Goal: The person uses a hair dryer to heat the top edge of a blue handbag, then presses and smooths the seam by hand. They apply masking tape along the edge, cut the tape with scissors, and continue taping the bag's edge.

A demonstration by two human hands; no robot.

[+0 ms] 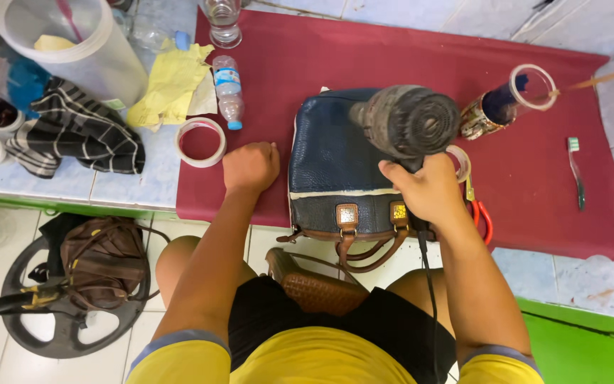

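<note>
Right hand grips hair dryer; left hand rests fisted.

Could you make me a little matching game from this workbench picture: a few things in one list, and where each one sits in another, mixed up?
Things:
1. dark grey hair dryer
2. white roll of tape
3. green-headed toothbrush
4. small clear plastic bottle

Places:
A. far right of the red cloth
B. in the right hand, over the navy leather handbag
C. left of the closed left hand
D. lying by the yellow rag

Pairs: 1-B, 2-C, 3-A, 4-D
</note>
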